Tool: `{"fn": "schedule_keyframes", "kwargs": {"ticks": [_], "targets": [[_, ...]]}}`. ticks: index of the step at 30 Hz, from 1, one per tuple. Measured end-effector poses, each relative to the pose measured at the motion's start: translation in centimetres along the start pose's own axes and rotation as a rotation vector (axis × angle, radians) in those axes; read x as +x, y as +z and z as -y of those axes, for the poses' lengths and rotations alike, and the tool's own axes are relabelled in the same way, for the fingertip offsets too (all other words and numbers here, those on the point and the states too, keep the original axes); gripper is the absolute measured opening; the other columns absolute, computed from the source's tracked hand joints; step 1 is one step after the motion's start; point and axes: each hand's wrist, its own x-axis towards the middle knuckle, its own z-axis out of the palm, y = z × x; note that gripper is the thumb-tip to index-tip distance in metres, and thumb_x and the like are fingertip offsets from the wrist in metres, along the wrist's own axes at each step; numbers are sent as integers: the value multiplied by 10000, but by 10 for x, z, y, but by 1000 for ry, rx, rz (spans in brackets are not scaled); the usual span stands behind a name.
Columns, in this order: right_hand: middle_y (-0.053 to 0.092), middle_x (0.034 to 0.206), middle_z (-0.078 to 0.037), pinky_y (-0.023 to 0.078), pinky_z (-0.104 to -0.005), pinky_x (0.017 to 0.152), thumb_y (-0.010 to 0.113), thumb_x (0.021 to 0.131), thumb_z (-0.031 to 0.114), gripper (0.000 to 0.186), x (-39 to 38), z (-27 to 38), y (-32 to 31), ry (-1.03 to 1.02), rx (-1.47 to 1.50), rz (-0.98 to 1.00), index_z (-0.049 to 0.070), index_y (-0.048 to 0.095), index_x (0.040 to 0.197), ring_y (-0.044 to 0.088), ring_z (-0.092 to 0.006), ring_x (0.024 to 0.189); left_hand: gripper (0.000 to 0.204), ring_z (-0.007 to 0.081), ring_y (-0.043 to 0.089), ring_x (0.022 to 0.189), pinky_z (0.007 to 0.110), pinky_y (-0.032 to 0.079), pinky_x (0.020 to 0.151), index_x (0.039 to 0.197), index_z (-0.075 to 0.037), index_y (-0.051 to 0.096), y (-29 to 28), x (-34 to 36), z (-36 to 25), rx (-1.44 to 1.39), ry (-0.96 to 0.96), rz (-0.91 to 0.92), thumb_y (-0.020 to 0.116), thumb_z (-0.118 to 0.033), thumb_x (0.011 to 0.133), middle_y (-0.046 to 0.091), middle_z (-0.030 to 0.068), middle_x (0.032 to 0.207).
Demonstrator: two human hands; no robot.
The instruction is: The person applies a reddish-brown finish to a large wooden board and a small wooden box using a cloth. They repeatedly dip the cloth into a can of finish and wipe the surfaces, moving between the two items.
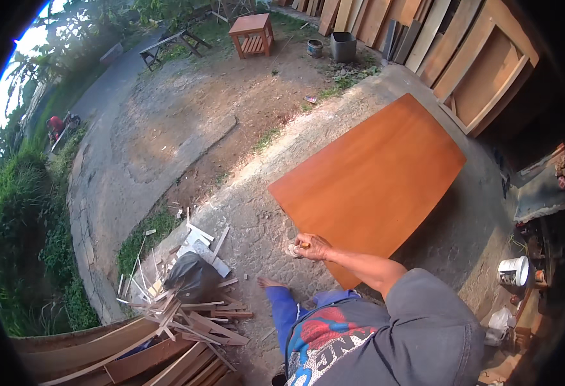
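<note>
My right hand point(314, 247) is closed at the near left edge of a large orange-brown wooden panel point(376, 180). In its fingers is a small pale tool point(292, 249) with a yellowish part, too small for me to tell its kind. The panel's surface is smooth and slightly glossy, and it sits raised above the concrete, with a shadow along its right side. What holds it up is hidden. My bare foot point(269, 282) and blue trouser leg show below the hand. My left hand is out of the picture.
Wood offcuts point(211, 325) and a dark plastic bag point(193, 278) lie heaped at lower left. A small orange-brown table point(251, 35) and a grey bin point(343, 47) stand far off. Boards and a framed panel point(488, 77) lean at upper right. A white bucket point(513, 271) is at right.
</note>
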Motion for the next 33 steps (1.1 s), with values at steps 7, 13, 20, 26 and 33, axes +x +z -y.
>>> {"fn": "schedule_keyframes", "kwargs": {"ticks": [7, 13, 20, 26, 33], "targets": [[707, 1063, -164, 527, -435, 856, 716, 804, 303, 293, 43, -14, 6, 522, 17, -259, 119, 660, 1025, 667, -330, 1038, 122, 274, 600, 601, 438, 460, 554, 838, -43, 622, 32, 114, -244, 122, 198, 100, 579, -138, 774, 624, 113, 730], [712, 1090, -145, 525, -442, 884, 704, 760, 266, 266, 45, 10, -3, 1085, -46, -150, 130, 687, 987, 666, -315, 1069, 125, 272, 592, 583, 439, 451, 539, 813, -46, 625, 58, 181, -451, 151, 322, 118, 554, -146, 792, 619, 113, 710], [711, 728, -145, 542, -424, 587, 715, 724, 214, 177, 113, 12, 37, 1043, 47, 5, 41, 719, 759, 700, -262, 650, 151, 269, 582, 563, 439, 442, 521, 783, -48, 628, 148, 214, -690, 134, 459, 145, 526, -156, 811, 614, 113, 687], [714, 735, -100, 537, -356, 545, 724, 769, 201, 149, 251, 28, 32, 1023, 338, 3, 61, 751, 813, 666, -195, 592, 241, 269, 578, 558, 450, 429, 504, 723, 130, 626, 256, 191, -867, 90, 471, 194, 631, -108, 685, 645, 157, 707], [740, 1014, -125, 554, -431, 847, 741, 769, 304, 253, 468, 34, -136, 1081, 53, -60, 124, 727, 946, 706, -310, 974, 137, 171, 522, 502, 362, 397, 470, 663, 51, 574, 346, 56, -1056, 99, 518, 273, 609, -71, 714, 601, 79, 650]]}}
